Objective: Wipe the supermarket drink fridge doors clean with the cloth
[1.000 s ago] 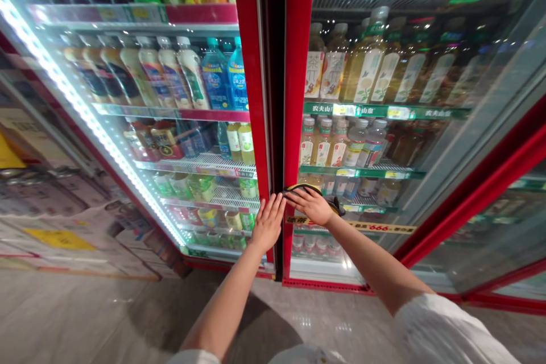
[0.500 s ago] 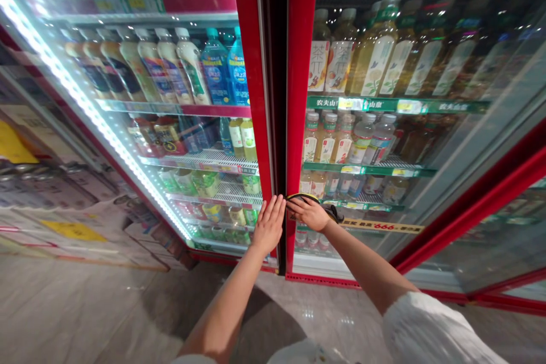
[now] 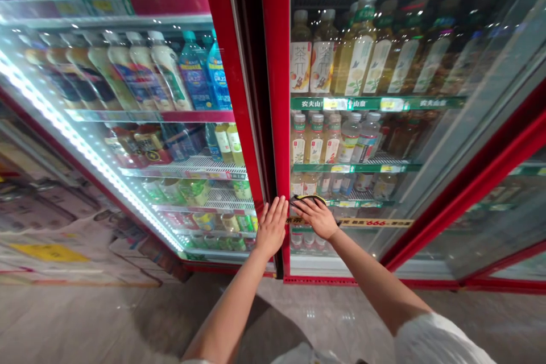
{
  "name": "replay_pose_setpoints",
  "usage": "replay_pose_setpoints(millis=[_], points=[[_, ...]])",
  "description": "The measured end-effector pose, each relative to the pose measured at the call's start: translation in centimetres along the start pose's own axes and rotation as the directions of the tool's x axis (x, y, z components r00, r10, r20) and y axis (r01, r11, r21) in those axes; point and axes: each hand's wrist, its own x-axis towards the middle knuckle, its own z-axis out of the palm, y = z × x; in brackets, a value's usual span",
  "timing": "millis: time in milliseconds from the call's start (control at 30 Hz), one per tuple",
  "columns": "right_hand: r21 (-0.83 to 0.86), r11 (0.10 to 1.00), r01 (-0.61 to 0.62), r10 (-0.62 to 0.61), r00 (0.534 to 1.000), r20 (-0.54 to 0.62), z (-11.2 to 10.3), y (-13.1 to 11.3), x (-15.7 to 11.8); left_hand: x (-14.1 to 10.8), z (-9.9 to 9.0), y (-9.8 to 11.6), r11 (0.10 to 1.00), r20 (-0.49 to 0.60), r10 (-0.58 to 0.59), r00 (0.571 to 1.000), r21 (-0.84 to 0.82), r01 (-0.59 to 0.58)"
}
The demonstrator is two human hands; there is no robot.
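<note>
My left hand lies with stretched fingers against the red door frame of the left glass-door fridge, near the dark gap between two doors. Just to its right, my right hand rests on the lower part of the right fridge door, beside its red frame. A flat black item with a yellowish edge sits under or in the fingers of my right hand; its shape is partly covered. Whether those fingers grip it is hard to see.
Bottles fill shelves behind the right glass. More drinks stand in the lit left fridge. Boxes with a yellow sign are at the left. Grey floor tiles lie below, and another red-framed door is at the right.
The view has shifted, so the fridges appear further left. My right hand has moved slightly right, away from the door gap, with the black item. My left hand stays on the frame.
</note>
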Motion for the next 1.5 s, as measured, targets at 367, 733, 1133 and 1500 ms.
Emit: replay_pose_setpoints(millis=[367,733,1133,1500], points=[[-0.025,0.946,-0.324,0.324,0.946,-0.036,0.0,1.8,-3.2,3.5,0.8,2.0,0.997,-0.015,0.056,0.998,-0.043,-0.057],[-0.004,0.774,-0.633,0.619,0.758,-0.206,-1.3,7.1,-8.0,7.0,1.7,4.6,0.975,0.031,0.213,0.977,-0.075,-0.210],[0.014,0.696,-0.718,0.713,0.688,-0.138,-4.0,13.8,-12.1,12.0,3.1,11.3,0.928,-0.029,0.341,0.940,-0.146,-0.342],[0.142,0.614,-0.776,0.776,0.562,-0.286,-2.5,15.8,-16.0,15.6,3.8,16.0,0.886,-0.043,0.439,0.897,-0.143,-0.441]])
